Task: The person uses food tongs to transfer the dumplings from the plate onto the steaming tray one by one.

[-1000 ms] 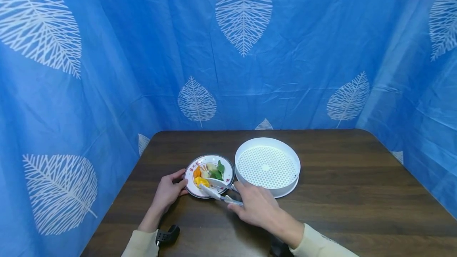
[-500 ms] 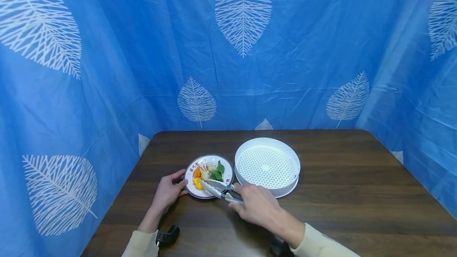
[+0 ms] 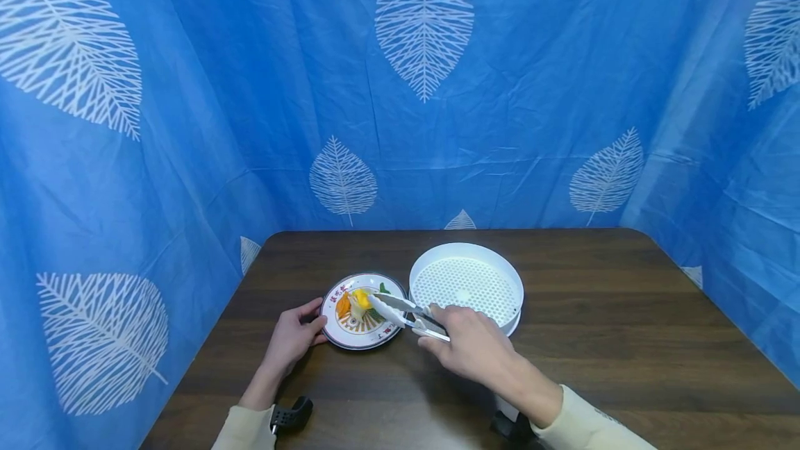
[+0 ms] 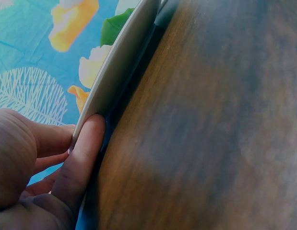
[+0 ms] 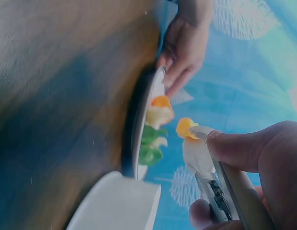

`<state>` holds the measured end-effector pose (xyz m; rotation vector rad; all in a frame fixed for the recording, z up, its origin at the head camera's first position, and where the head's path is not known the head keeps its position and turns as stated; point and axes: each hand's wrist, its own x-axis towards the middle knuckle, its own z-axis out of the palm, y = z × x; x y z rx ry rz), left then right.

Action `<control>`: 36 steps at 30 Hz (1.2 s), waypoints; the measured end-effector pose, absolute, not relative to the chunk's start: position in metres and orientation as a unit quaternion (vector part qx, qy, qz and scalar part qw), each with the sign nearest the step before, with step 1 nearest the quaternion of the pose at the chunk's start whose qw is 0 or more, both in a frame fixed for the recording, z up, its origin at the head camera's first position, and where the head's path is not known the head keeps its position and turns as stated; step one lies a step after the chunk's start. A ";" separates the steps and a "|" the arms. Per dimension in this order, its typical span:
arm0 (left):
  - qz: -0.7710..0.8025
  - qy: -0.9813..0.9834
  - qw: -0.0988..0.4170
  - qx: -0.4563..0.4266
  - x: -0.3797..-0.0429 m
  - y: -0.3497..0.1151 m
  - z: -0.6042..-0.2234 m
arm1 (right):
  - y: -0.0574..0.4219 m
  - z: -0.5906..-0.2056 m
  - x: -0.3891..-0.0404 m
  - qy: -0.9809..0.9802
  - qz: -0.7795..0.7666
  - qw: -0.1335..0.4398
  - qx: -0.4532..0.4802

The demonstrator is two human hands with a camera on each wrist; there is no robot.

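Note:
My left hand [image 3: 290, 335] pinches the left rim of a white plate [image 3: 335, 325] with a dark edge and red lettering. Fingers lie on either side of that rim in the left wrist view. With my right hand [image 3: 478, 346] I grip metal tongs [image 3: 415, 321] with white tips. Between those tips is a yellow food piece [image 5: 185, 128], its kind unclear, raised above the plate. An orange piece [image 3: 343, 305], a pale piece [image 3: 357, 311] and green leafy pieces [image 5: 150, 148] lie on the plate.
A round white steamer basket [image 3: 465, 276] with a perforated floor stands right beside the plate, partly behind my right hand. Both are on a dark wooden table [image 3: 594, 311]. A blue leaf-print curtain [image 3: 500, 123] hangs around the table's back and sides.
The tongs have taken hold of the yellow piece and lifted it from the plate's front. My right hand has moved slightly right; my left hand keeps its hold on the rim.

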<state>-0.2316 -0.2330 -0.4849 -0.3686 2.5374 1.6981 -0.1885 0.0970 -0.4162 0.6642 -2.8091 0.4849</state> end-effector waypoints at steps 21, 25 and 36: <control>0.553 0.825 0.034 -0.109 -0.235 -0.229 -0.482 | 0.153 -0.402 -0.195 -0.975 0.161 0.065 0.139; 0.549 0.828 0.034 -0.107 -0.234 -0.231 -0.483 | 0.162 -0.405 -0.195 -0.977 0.159 0.072 0.125; 0.549 0.828 0.032 -0.106 -0.231 -0.236 -0.485 | 0.170 -0.419 -0.202 -0.982 0.154 0.045 0.097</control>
